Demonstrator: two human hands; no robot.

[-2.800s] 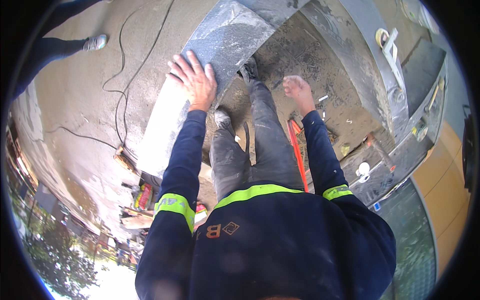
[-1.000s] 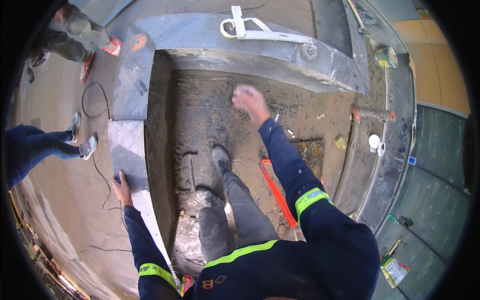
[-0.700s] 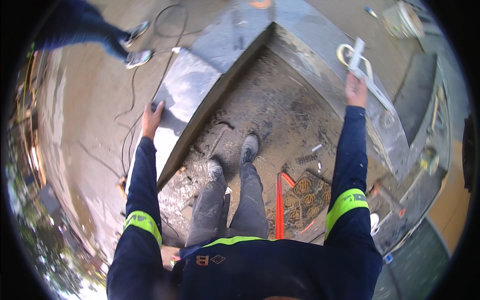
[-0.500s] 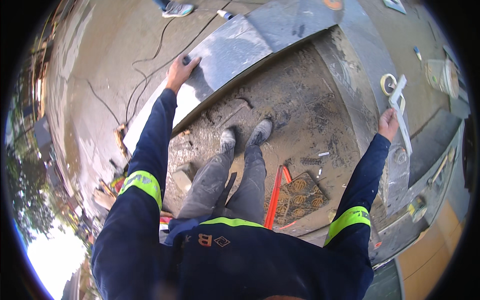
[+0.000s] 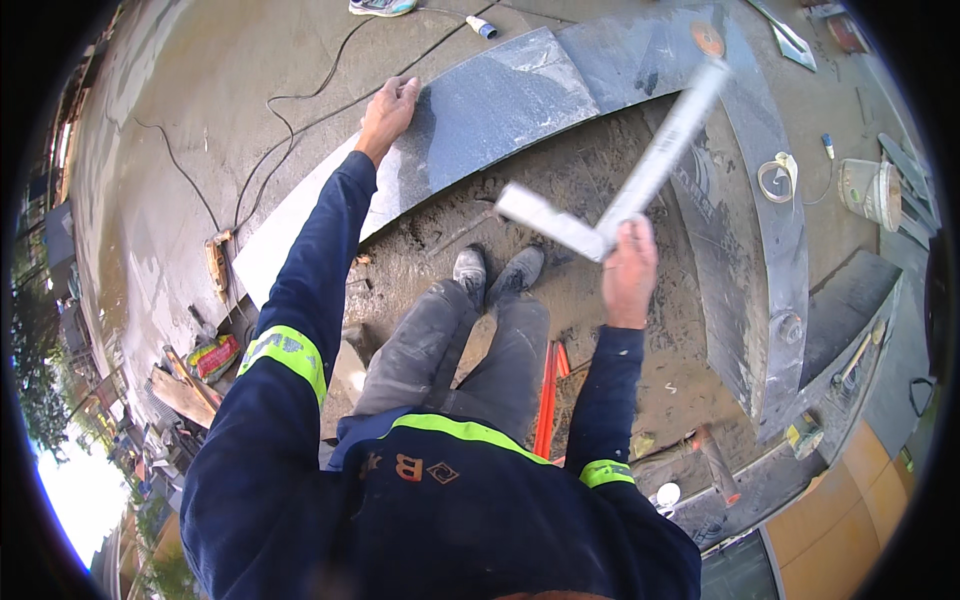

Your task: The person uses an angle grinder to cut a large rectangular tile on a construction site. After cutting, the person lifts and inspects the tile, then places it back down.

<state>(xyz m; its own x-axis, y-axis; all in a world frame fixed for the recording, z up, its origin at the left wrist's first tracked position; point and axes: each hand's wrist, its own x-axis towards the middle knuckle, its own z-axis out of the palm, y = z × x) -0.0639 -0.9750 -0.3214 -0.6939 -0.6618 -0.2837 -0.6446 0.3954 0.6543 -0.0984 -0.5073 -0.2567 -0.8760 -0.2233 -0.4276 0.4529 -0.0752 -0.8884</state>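
My right hand (image 5: 630,268) grips a pale metal L-shaped square (image 5: 665,150) near its corner, raised above the muddy pit between the slabs. The long arm of the square points away to the right and is a little blurred; the short arm points left. At the outer edge of a grey stone slab (image 5: 505,110), my left hand (image 5: 388,118) is closed with its fingers curled. Whether it holds the slab edge or something small is hidden. The slab's near part is bright with sunlight, and its far end meets another grey slab (image 5: 640,50).
My boots (image 5: 495,272) stand in the muddy pit. A roll of tape (image 5: 775,182) lies on the right-hand slab border (image 5: 765,110). Beyond are a bucket (image 5: 870,192) and a trowel (image 5: 788,42). Cables (image 5: 290,125) trail across the floor at left. Orange-red bars (image 5: 546,400) lie beside my legs.
My right hand has brought the square up off the right-hand slab and inward over the pit. My left hand has shifted slightly along the slab, its fingers now drawn closer together.
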